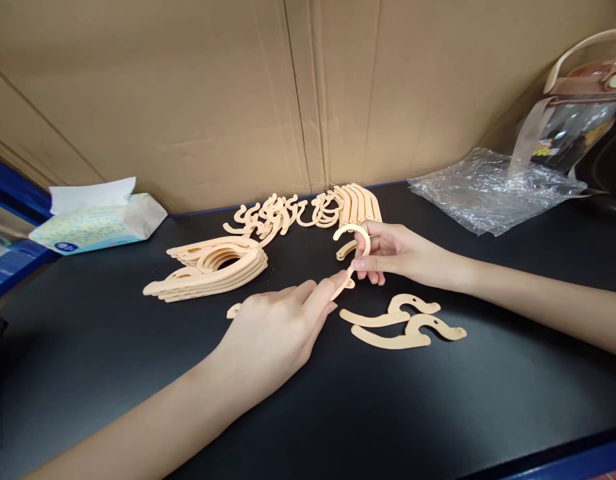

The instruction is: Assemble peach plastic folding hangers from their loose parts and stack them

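Between thumb and fingers, my right hand [395,253] pinches a cream plastic hanger hook [366,241], its curve turned upward. My left hand [278,327] is closed at the hook's lower end, on a hanger arm [341,288] that its fingers mostly cover. Whether the two parts are joined there, I cannot tell. Below my right hand lie two hooks [435,325] and two curved arms [391,339], touching or overlapping. Another piece [233,311] pokes out from behind my left hand, and one more [346,250] lies behind the held hook.
A stack of folded hangers [213,283] lies on the black table [308,427] at left. Behind are piles of loose hooks [268,217] and a row of arms [358,203]. A tissue pack [98,223], crumpled clear plastic bag [488,190] and drinking bottle [583,127] stand around, before a cardboard wall [198,100].
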`<state>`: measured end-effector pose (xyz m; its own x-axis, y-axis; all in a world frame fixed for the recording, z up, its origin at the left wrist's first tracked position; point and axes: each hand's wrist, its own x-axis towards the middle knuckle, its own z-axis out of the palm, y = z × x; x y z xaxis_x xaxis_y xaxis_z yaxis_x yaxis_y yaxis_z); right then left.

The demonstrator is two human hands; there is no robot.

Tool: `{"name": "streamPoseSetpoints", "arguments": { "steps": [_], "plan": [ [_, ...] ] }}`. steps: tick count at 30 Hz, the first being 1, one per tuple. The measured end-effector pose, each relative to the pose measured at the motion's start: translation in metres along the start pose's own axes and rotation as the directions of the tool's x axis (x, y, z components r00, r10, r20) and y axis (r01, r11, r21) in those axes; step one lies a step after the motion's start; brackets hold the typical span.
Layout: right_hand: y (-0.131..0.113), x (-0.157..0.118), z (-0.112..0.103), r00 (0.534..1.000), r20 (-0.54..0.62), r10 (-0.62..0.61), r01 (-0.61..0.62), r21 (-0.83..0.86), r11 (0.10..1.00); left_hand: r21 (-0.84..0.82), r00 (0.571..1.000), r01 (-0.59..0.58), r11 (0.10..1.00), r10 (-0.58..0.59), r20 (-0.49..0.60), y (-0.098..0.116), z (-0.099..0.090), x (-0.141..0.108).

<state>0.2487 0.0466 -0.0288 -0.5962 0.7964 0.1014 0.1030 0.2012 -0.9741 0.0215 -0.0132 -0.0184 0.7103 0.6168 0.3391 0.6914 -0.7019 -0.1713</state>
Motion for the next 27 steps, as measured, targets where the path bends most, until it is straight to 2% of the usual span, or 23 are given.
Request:
{"name": "streamPoseSetpoints", "arguments": {
  "steps": [5, 13, 22, 24, 27],
  "plan": [
    [-0.0014, -0.0007, 0.0008, 1.0, 0.005, 0.0, 0.0, -0.004, 1.0, -0.011, 0.999, 0.019, 1.0, -0.018, 0.047, 0.0014, -0.002, -0.0001],
    [-0.0035, -0.0013, 0.0022, 1.0, 0.002, 0.017, -0.017, -0.006, 1.0, -0.034, 0.997, 0.051, 0.998, -0.049, 0.061, -0.0002, 0.0009, 0.0002],
    [-0.0065, -0.0049, 0.0044, 1.0, 0.014, 0.02, -0.019, -0.067, 0.998, 0.021, 0.993, 0.072, 0.997, -0.074, 0.092, -0.0016, 0.0013, 0.0014],
    [-0.0083, -0.0068, 0.0064, 1.0, -0.018, -0.02, 0.017, -0.137, 0.99, 0.006, 0.992, 0.081, 0.997, -0.081, 0.099, -0.0019, 0.0004, 0.0017],
    [-0.0087, -0.0096, 0.0087, 0.983, -0.136, -0.122, 0.06, -0.387, 0.92, -0.051, 0.982, 0.126, 0.991, -0.117, 0.15, -0.0032, -0.0016, 0.0026]
  ]
}}
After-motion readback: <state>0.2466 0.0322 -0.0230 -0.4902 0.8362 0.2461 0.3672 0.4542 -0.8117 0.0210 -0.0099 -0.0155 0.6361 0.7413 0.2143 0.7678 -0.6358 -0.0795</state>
